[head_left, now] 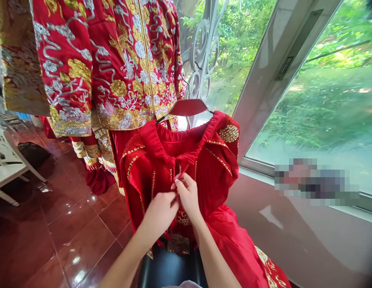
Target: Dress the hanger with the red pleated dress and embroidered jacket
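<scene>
A red garment (216, 176) with gold bead trim hangs on a red hanger (187, 107) in front of me. Both hands meet at its front opening, just below the collar. My left hand (160, 210) pinches the left edge of the opening with its fingers closed. My right hand (188, 195) pinches the right edge, fingertips pressed together at a small fastening. The lower part of the garment drapes over a dark seat (169, 268) beneath my forearms.
A red jacket with heavy gold and silver embroidery (108, 60) hangs at the upper left, with a matching skirt below it. A white chair (6, 164) stands at the left on red floor tiles (69, 236). A large window (318, 100) and its sill run along the right.
</scene>
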{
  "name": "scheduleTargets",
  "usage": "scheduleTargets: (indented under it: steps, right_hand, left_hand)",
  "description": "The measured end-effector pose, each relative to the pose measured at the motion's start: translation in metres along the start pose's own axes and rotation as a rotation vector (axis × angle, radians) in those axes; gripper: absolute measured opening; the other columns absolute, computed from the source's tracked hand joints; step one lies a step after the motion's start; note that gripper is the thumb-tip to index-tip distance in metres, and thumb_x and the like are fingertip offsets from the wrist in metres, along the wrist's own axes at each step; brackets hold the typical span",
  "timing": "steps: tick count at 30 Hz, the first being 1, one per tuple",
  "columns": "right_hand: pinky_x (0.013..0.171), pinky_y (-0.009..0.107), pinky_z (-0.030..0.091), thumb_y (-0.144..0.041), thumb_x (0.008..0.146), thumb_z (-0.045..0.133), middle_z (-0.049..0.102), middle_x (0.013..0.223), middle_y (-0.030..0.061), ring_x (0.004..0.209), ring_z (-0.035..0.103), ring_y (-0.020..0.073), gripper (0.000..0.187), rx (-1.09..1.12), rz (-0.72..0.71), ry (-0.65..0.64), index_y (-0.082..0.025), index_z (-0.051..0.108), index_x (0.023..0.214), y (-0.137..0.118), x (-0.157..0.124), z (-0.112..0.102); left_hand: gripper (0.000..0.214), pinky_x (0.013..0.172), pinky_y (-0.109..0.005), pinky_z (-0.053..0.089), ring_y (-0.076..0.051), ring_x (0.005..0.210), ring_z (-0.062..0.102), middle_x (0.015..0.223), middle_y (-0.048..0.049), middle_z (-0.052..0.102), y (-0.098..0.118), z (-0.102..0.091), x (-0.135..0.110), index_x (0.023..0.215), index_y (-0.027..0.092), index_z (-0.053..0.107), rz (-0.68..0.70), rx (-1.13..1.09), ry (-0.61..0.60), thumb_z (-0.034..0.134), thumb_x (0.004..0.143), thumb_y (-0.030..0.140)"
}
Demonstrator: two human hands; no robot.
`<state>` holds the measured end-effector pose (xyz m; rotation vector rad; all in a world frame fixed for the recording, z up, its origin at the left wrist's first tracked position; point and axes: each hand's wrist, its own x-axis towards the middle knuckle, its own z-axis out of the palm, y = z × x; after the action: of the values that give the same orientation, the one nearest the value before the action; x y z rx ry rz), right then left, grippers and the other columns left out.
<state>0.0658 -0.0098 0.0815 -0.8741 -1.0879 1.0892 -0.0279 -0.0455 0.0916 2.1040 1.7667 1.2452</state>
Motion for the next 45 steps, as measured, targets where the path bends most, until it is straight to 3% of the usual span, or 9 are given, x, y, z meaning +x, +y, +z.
scheduleTargets:
  steps: [5, 8, 13, 18, 25, 31, 39, 42, 45]
  right_hand:
    - [0.055, 0.025, 0.038, -0.036, 0.082, 0.053, 0.052, 0.055, -0.0024, 0.052, 0.045, 0.0117, 0.021, -0.363, -0.117, 0.069, -0.019, 0.059, 0.071, -0.024, -0.003, -0.025]
    - [0.065, 0.030, 0.044, -0.045, 0.086, 0.051, 0.062, 0.074, 0.0030, 0.062, 0.053, 0.0149, 0.030, -0.671, -0.370, 0.386, -0.019, 0.064, 0.094, -0.067, 0.024, -0.051]
    - [0.079, 0.050, 0.045, -0.051, 0.074, 0.065, 0.062, 0.098, 0.0184, 0.086, 0.060, 0.0295, 0.060, -1.093, -0.415, 0.593, -0.009, 0.054, 0.116, -0.119, 0.107, -0.066]
    - [0.079, 0.046, 0.046, -0.020, 0.078, 0.056, 0.058, 0.111, 0.0256, 0.108, 0.052, 0.0360, 0.033, -1.386, -0.432, 0.596, -0.005, 0.059, 0.107, -0.128, 0.137, -0.068]
    - [0.073, 0.036, 0.043, -0.010, 0.079, 0.037, 0.067, 0.079, 0.0163, 0.079, 0.062, 0.0277, 0.032, -1.625, -0.430, 0.217, -0.009, 0.069, 0.080, -0.174, 0.143, -0.105]
    - [0.066, 0.031, 0.041, -0.008, 0.071, 0.043, 0.059, 0.060, 0.0064, 0.068, 0.057, 0.0203, 0.024, -1.591, -0.393, 0.032, -0.013, 0.067, 0.066, -0.215, 0.170, -0.118]
    - [0.049, 0.028, 0.040, -0.023, 0.074, 0.058, 0.046, 0.045, 0.0000, 0.046, 0.042, 0.0107, 0.034, -1.262, -0.027, -0.363, -0.018, 0.050, 0.042, -0.226, 0.213, -0.116]
    - [0.055, 0.031, 0.047, -0.037, 0.084, 0.056, 0.058, 0.056, 0.0034, 0.052, 0.054, 0.0133, 0.034, -1.112, 0.024, -0.313, -0.017, 0.063, 0.057, -0.229, 0.202, -0.126]
    - [0.067, 0.034, 0.052, -0.047, 0.090, 0.044, 0.068, 0.076, 0.0080, 0.068, 0.064, 0.0168, 0.040, -0.986, -0.220, -0.117, -0.016, 0.069, 0.084, -0.217, 0.166, -0.146]
  left_hand:
    - [0.027, 0.102, -0.044, 0.041, -0.025, 0.116, 0.054, 0.117, -0.0056, 0.063, 0.032, -0.107, 0.084, 0.107, 0.024, 0.067, 0.480, 0.268, 0.112, 0.046, 0.089, 0.029]
    - [0.032, 0.112, -0.053, 0.025, -0.029, 0.136, 0.034, 0.139, -0.0058, 0.047, 0.028, -0.133, 0.133, 0.111, 0.020, 0.065, 0.577, 0.295, -0.157, 0.049, 0.086, 0.033]
    - [0.027, 0.109, -0.048, 0.031, -0.030, 0.130, 0.043, 0.144, -0.0073, 0.039, 0.012, -0.127, 0.162, 0.090, 0.018, 0.065, 0.575, 0.281, -0.336, 0.051, 0.082, 0.040]
    - [0.022, 0.105, -0.044, 0.039, -0.027, 0.124, 0.051, 0.134, -0.0113, 0.051, -0.003, -0.119, 0.166, 0.078, 0.019, 0.057, 0.679, 0.270, -0.226, 0.043, 0.088, 0.033]
    - [0.018, 0.099, -0.043, 0.043, -0.026, 0.118, 0.056, 0.124, -0.0117, 0.062, -0.013, -0.116, 0.174, 0.076, 0.018, 0.055, 0.717, 0.089, -0.082, 0.048, 0.088, 0.030]
    - [0.016, 0.086, -0.034, 0.048, -0.019, 0.091, 0.063, 0.094, -0.0055, 0.070, 0.005, -0.091, 0.188, 0.077, 0.019, 0.056, 0.668, -0.274, 0.179, 0.052, 0.086, 0.032]
    - [0.014, 0.086, -0.037, 0.045, -0.019, 0.087, 0.060, 0.089, -0.0044, 0.067, -0.004, -0.086, 0.189, 0.079, 0.018, 0.059, 0.780, -0.059, -0.091, 0.053, 0.085, 0.029]
    - [0.016, 0.087, -0.040, 0.044, -0.021, 0.085, 0.059, 0.085, -0.0052, 0.067, -0.007, -0.090, 0.184, 0.079, 0.018, 0.060, 0.830, 0.092, -0.081, 0.052, 0.085, 0.030]
    - [0.018, 0.092, -0.044, 0.042, -0.023, 0.090, 0.059, 0.088, -0.0064, 0.067, -0.004, -0.096, 0.179, 0.080, 0.018, 0.062, 0.833, 0.264, -0.062, 0.053, 0.085, 0.033]
